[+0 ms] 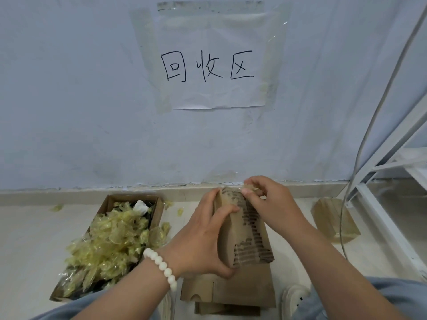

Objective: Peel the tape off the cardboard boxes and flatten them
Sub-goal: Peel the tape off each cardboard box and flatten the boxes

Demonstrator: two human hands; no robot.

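1. Pale blue-white wall (69, 88) fills the upper view, with a taped-up paper sign (215, 63) bearing three handwritten characters.
2. Cream-coloured floor (27, 239) runs below it; a white metal frame (381, 181) leans in at the right, with a grey cable (360, 146) hanging beside it.
3. Left of centre sits an open cardboard box (108, 204) heaped with crumpled yellowish tape scraps (108, 241).
4. A small, tape-wrapped box (332, 220) rests on the floor at the right.
5. At centre, the person holds a flattened cardboard box (247, 232) above a stack of flat cardboard (231, 289); its long axis runs away from the person toward the wall, its torn face upward.
6. Their left hand (203, 236), with a white bead bracelet (161, 266), grips its left edge.
7. Their right hand (265, 199) pinches a strip of tape (248, 187) at the box's far end.
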